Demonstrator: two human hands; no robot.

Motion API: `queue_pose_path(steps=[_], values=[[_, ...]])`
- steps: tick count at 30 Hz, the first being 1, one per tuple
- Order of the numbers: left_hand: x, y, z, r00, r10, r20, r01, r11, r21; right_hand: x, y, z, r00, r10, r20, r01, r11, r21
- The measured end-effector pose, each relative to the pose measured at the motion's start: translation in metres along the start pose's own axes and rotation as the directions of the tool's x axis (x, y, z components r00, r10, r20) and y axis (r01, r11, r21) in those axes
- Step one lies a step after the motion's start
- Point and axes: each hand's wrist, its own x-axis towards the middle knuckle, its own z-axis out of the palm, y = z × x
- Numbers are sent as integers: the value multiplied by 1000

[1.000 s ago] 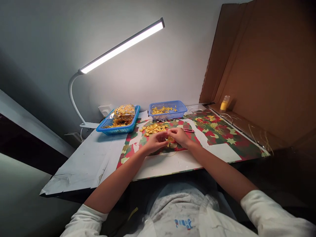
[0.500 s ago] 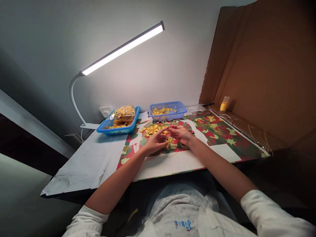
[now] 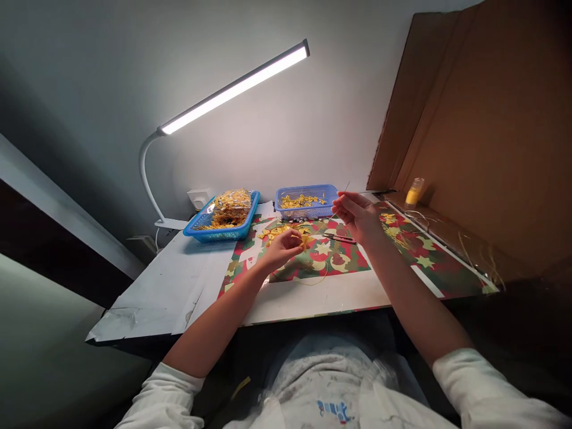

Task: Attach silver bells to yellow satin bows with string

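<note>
Yellow bow-shaped piece [image 3: 306, 240]: small, folded and glossy, pinched at the fingertips of the left hand [image 3: 281, 250], above the patterned mat [image 3: 339, 262] near the middle of the table [image 3: 170, 286]. Left hand closed on the piece. Right hand [image 3: 357, 215] raised toward the table's far edge, fingers pinched on a thin needle [image 3: 342, 195]. Loose yellow pieces [image 3: 279, 231] lie beyond the left hand. Two blue mesh baskets [image 3: 308, 200] stand along the far edge.

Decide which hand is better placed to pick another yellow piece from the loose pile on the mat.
Left. The left hand is low, beside the loose pile, though pinching a yellow piece. The right hand is raised, pinching a needle.
</note>
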Motion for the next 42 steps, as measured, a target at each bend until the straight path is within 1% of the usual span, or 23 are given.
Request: queue_pose_path(steps=[3,7,13,15,19,25,31,42], values=[[-2,2,0,1000,-7,14,7,1000,-9,1,-3,10,1000,-15,11,15,999,-48],[-4,4,2,1000,2,12,-2,1000,-1,3,-4,14,999,-31,36,35,993,-114],[-6,4,5,1000,25,-15,-24,1000,20,4,-4,24,993,-29,118,45,990,-131],[-6,3,3,999,25,-20,-24,999,40,4,-6,30,991,-17,135,36,989,-141],[-4,2,-1,999,40,1,-40,992,120,6,-10,41,984,26,176,3,987,-160],[-2,4,0,997,73,-1,-72,989,132,6,-10,51,962,68,266,-23,985,-171],[-1,-1,-2,998,60,16,-62,987,146,10,-8,54,964,71,255,-16,977,-215],[1,0,-3,995,86,48,-93,984,152,21,-9,72,954,65,294,-18,987,-160]])
